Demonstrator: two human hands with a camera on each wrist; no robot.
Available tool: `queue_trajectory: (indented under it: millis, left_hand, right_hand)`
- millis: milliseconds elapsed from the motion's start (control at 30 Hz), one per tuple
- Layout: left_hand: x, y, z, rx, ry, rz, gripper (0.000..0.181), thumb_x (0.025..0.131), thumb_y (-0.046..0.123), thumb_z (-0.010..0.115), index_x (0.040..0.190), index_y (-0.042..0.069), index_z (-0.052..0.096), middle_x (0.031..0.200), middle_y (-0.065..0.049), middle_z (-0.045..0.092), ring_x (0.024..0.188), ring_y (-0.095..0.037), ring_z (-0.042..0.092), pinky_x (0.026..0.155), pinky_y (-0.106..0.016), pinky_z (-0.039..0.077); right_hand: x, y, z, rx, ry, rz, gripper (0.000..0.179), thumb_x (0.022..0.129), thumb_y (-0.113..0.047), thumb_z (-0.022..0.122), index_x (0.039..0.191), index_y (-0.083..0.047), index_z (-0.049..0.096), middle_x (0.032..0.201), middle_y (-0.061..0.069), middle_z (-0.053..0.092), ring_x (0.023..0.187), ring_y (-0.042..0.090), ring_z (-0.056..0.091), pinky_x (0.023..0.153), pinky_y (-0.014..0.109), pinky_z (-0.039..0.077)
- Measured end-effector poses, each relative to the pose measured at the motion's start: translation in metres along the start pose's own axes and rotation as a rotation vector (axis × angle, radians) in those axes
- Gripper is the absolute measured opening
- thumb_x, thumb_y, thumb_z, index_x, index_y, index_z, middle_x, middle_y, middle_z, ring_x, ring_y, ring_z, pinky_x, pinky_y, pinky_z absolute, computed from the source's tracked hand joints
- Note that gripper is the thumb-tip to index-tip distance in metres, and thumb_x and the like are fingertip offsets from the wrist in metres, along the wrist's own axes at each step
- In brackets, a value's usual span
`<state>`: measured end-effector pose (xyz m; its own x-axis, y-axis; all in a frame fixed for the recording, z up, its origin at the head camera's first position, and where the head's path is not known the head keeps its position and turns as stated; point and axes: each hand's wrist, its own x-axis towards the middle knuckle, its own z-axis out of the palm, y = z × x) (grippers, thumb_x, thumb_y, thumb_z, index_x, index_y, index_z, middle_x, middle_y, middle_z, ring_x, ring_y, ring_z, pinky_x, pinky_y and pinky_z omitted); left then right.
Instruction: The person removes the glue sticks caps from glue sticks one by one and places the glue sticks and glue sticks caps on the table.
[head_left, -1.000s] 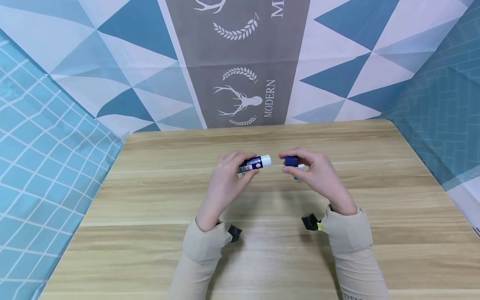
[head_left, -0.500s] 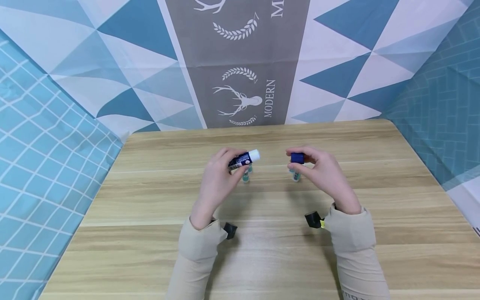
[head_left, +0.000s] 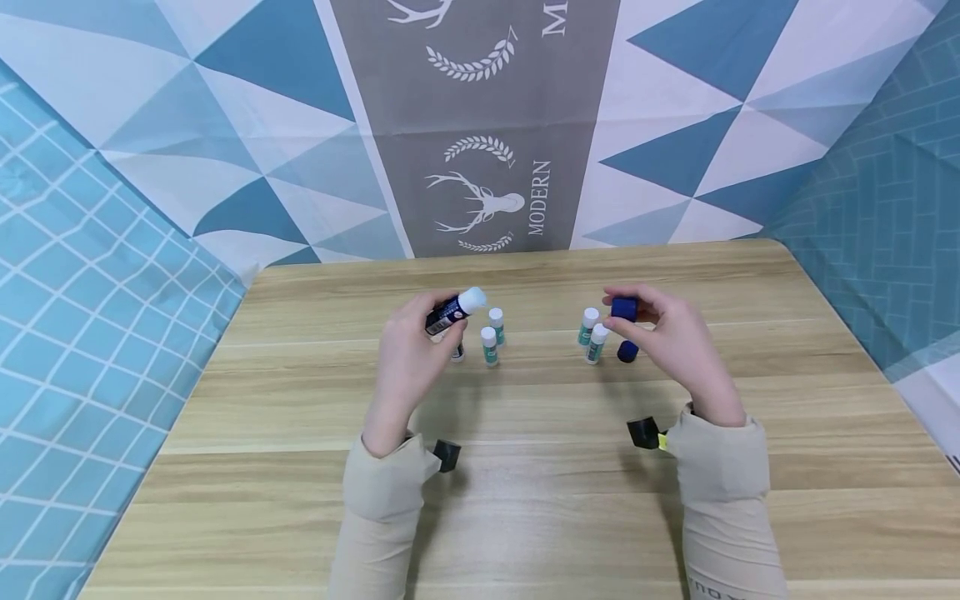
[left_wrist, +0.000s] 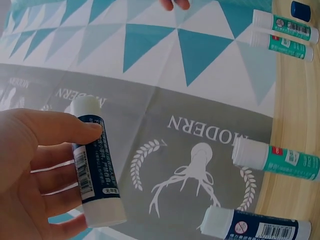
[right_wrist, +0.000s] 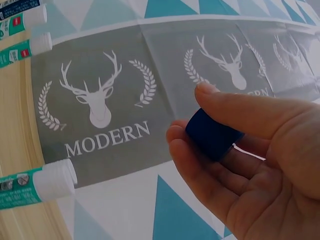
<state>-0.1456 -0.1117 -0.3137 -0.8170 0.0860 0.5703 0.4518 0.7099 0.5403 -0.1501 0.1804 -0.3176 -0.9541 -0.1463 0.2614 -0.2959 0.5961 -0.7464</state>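
My left hand (head_left: 405, 350) grips a navy-labelled glue stick (head_left: 450, 311), tilted above the table with its white, uncapped end up and to the right. In the left wrist view, the thumb and fingers wrap the glue stick's (left_wrist: 95, 160) barrel. Between thumb and fingertips, my right hand (head_left: 678, 346) pinches a dark blue cap (head_left: 624, 308), also raised off the table; the right wrist view shows that cap (right_wrist: 212, 135) apart from any stick. Another navy glue stick (head_left: 458, 353) stands below the left hand, partly hidden by it. A second blue cap (head_left: 627, 351) lies under the right hand.
Two green uncapped glue sticks (head_left: 490, 346) stand right of the left hand. Another green pair (head_left: 596, 343) stands left of the right hand. The wooden table (head_left: 525, 517) ends at a patterned cloth backdrop (head_left: 480, 125).
Both hands have moved apart, the left one leftward with the glue stick, the right one rightward with the cap. The standing green sticks and the cap on the table have come into view.
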Motion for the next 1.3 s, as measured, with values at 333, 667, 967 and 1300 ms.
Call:
queue_trajectory:
  millis: [333,667,967,1300]
  left_hand:
    - [0.001,-0.007,-0.011,0.035,-0.027,-0.144,0.028,0.077,0.012,0.068,0.104,0.006,0.062,0.098,-0.009,0.068,0.094,-0.027,0.061,0.082,-0.041,0.043]
    - [0.0,-0.015,-0.017,0.059,-0.053,-0.229,0.028,0.078,0.012,0.065,0.104,0.005,0.059,0.101,-0.012,0.068,0.096,-0.03,0.061,0.079,-0.043,0.044]
    - [0.0,-0.023,-0.018,0.069,-0.105,-0.297,0.029,0.079,0.012,0.063,0.106,0.003,0.057,0.101,-0.016,0.067,0.096,-0.03,0.062,0.081,-0.044,0.046]
    - [0.0,-0.031,-0.015,0.092,-0.148,-0.328,0.027,0.077,0.009,0.064,0.103,0.002,0.056,0.102,-0.015,0.064,0.097,-0.03,0.061,0.084,-0.045,0.045]
  right_hand:
    - [-0.002,0.005,-0.005,-0.058,0.016,0.053,0.032,0.081,-0.025,0.068,0.109,-0.011,0.062,0.105,0.007,0.064,0.086,0.019,0.06,0.069,0.013,0.043]
    - [-0.001,0.011,-0.009,-0.084,0.025,0.085,0.032,0.082,-0.026,0.067,0.111,-0.013,0.063,0.103,0.005,0.064,0.082,0.018,0.059,0.064,0.017,0.044]
    - [-0.002,0.016,-0.016,-0.115,0.028,0.089,0.033,0.083,-0.023,0.066,0.113,-0.01,0.062,0.103,0.01,0.061,0.078,0.021,0.052,0.06,0.021,0.042]
    - [-0.002,0.022,-0.019,-0.144,0.009,0.157,0.037,0.083,-0.026,0.065,0.117,-0.011,0.058,0.105,0.013,0.059,0.079,0.024,0.049,0.059,0.028,0.041]
